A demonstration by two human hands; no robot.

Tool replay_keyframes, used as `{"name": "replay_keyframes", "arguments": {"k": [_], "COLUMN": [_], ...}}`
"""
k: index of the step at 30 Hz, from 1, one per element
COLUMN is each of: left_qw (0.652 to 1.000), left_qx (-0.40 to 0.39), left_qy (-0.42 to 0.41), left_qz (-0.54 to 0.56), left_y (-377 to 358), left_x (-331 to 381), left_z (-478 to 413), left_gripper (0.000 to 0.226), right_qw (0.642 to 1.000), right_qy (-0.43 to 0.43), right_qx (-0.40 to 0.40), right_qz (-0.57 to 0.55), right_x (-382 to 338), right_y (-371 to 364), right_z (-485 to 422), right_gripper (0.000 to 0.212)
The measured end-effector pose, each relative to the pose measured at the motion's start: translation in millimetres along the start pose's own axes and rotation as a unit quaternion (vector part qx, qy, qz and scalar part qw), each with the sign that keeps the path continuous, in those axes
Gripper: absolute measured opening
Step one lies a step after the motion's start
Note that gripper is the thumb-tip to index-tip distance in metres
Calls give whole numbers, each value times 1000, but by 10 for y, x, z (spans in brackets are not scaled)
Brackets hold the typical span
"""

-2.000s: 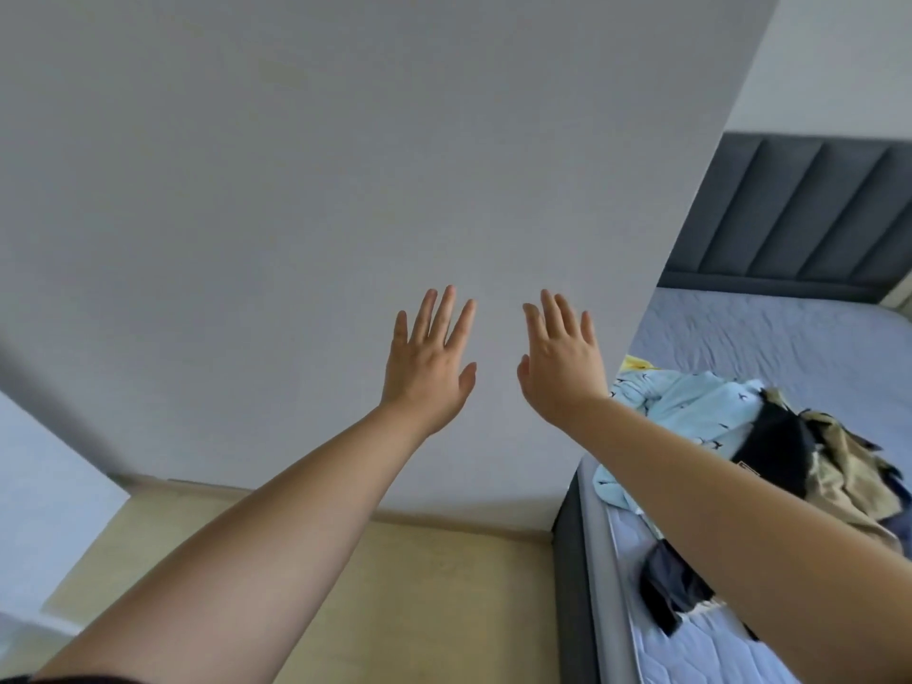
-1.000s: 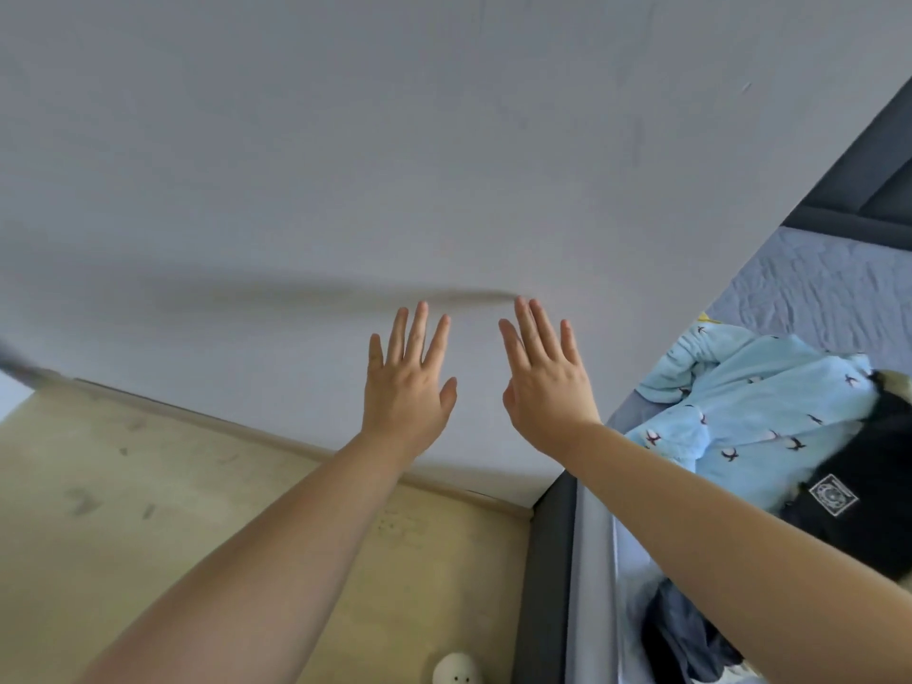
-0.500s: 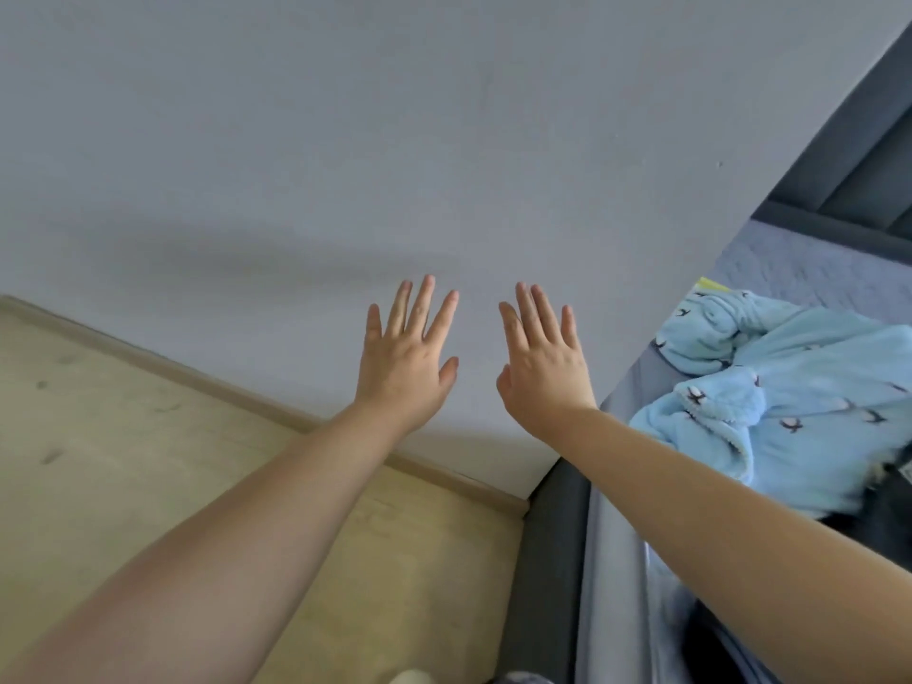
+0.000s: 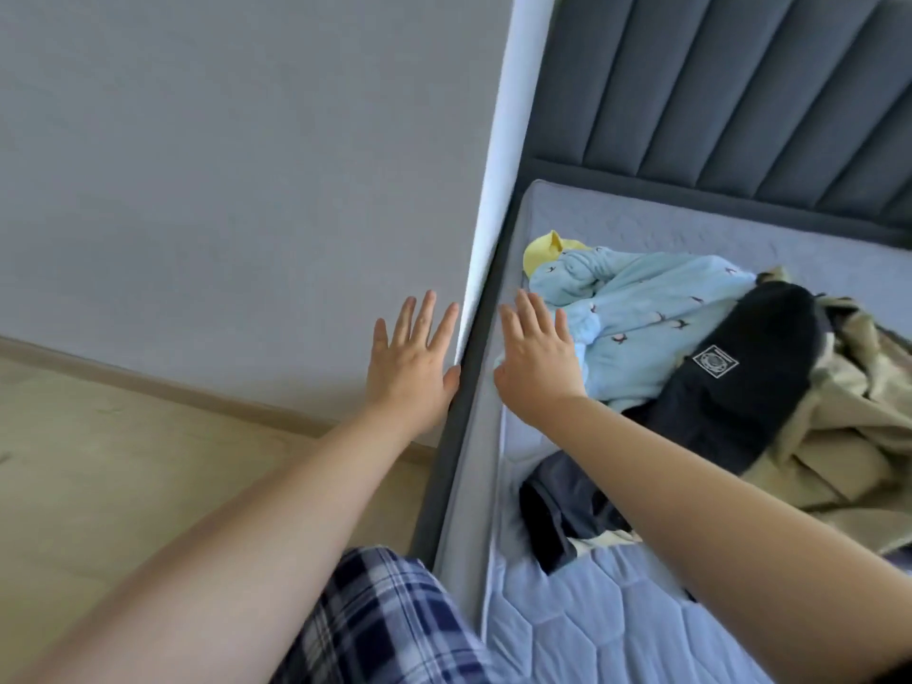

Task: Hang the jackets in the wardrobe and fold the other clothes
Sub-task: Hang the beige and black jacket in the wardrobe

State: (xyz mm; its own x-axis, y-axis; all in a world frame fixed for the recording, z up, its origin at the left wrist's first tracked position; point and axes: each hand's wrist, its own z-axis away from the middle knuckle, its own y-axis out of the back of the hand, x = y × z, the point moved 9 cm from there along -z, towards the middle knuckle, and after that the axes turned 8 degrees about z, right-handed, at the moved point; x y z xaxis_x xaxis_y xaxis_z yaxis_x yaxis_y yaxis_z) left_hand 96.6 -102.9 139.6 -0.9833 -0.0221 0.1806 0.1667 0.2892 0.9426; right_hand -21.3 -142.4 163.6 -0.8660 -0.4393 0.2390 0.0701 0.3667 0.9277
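Nearest, the person's plaid trousers [image 4: 385, 619] show at the bottom edge, beside the quilted mattress [image 4: 592, 644] of the bed. Both arms reach forward with nothing in them: the left hand [image 4: 412, 367] hangs over the bed's edge by the wall, fingers [image 4: 424, 313] straight and spread, and the right hand [image 4: 535, 360] hovers with flat, open fingers just short of the clothes heap.

The heap lies on the mattress to the right. A dark navy garment [image 4: 562, 510] is closest, crumpled and limp. Beyond it, a black jacket [image 4: 750, 382] with a square patch lies over a tan coat [image 4: 858, 422]; both look thicker and heavier, best lifted by the collar or shoulders for hanging. Farther off, the light blue fleece [image 4: 641, 333] with small bird prints looks soft, bulky and light, easy to pinch anywhere. A yellow piece [image 4: 540, 249] peeks out behind it, near the padded headboard [image 4: 740, 91].
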Motion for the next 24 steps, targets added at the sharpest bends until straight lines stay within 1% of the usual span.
{"name": "replay_keyframes", "arguments": {"k": [6,9,11,12,14,16,18,20,22,24], "left_qw": [999,996,994,991,978,959,945,945,953,961], "left_qx": [-15,-42,-69,-93,-180,-269,-320,-325,-304,-277], "left_qy": [-42,-63,-59,-50,-23,-2,9,4,-8,-22], "left_qz": [16,37,66,85,107,87,65,43,20,6], "left_y": [-321,-605,-818,-951,-1324,-1696,-1960,-2095,-2129,-2108], "left_x": [1061,1563,1738,1785,1856,1869,1857,1853,1843,1825], "left_z": [159,246,314,361,486,656,807,891,905,872], "left_gripper": [74,76,75,76,79,88,96,94,90,87], "right_qw": [997,993,989,986,975,960,952,952,955,957], "right_qy": [-54,-88,-104,-109,-113,-104,-88,-73,-66,-76], "right_qx": [-46,-78,-108,-127,-188,-258,-292,-295,-284,-266], "right_qz": [5,-1,-8,-18,-37,-44,-20,20,57,90], "right_x": [895,1305,1483,1549,1672,1738,1776,1807,1836,1891], "right_y": [-309,-564,-766,-882,-1194,-1533,-1791,-1944,-2025,-2052], "right_z": [708,1058,1259,1361,1601,1848,2037,2142,2178,2155], "right_gripper": [70,67,66,66,69,78,87,91,91,88]}}
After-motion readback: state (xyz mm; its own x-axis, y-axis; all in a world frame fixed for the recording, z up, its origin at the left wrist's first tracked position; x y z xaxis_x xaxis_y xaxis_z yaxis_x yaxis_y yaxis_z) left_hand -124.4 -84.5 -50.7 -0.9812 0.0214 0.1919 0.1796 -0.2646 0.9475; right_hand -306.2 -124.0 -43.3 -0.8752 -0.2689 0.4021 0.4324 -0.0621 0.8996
